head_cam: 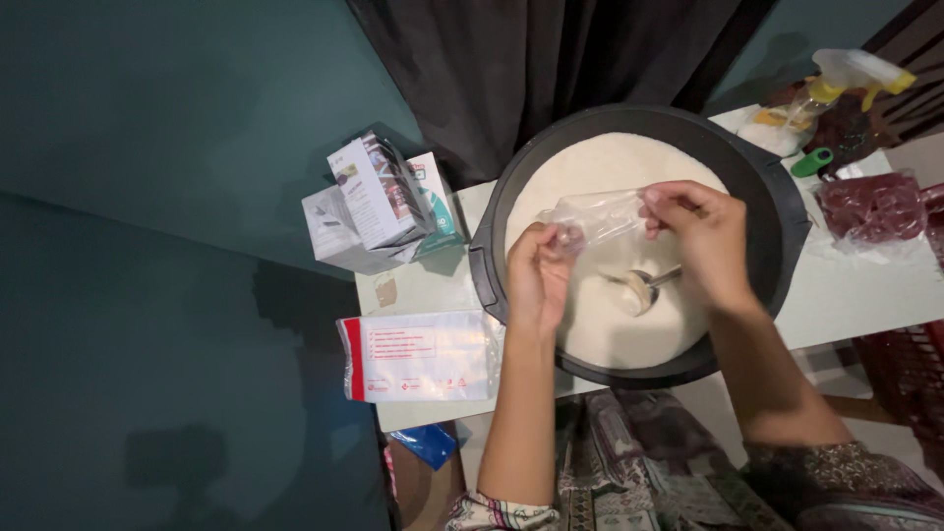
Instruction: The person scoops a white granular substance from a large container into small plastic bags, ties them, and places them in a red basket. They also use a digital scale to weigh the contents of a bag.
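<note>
Both hands meet over a big black tub [777, 211] at the centre right of the frame, pulling a small clear bag [595, 216] between them. The left hand [539, 280] pinches the bag's lower left end; the right hand [700, 241] grips its upper right end. The bag looks empty, though glare makes that hard to judge.

The tub is filled with white grains [600, 167], and a metal spoon [641, 289] lies sunk in them just below the bag, its bowl heaped with grains.

The tub takes up most of a white counter [423, 285]. Left of it, at the counter's lower edge, lies a flat stack of clear bags [421, 356] with a red band down its left side and a red-printed label. Above that, at centre left, small white cartons [379, 202] are piled crookedly, one with teal on it.

At the upper right stand a spray bottle [831, 84] with a yellow trigger and a green cap [811, 162]; below them lies a clear packet of dark red stuff [873, 206].
</note>
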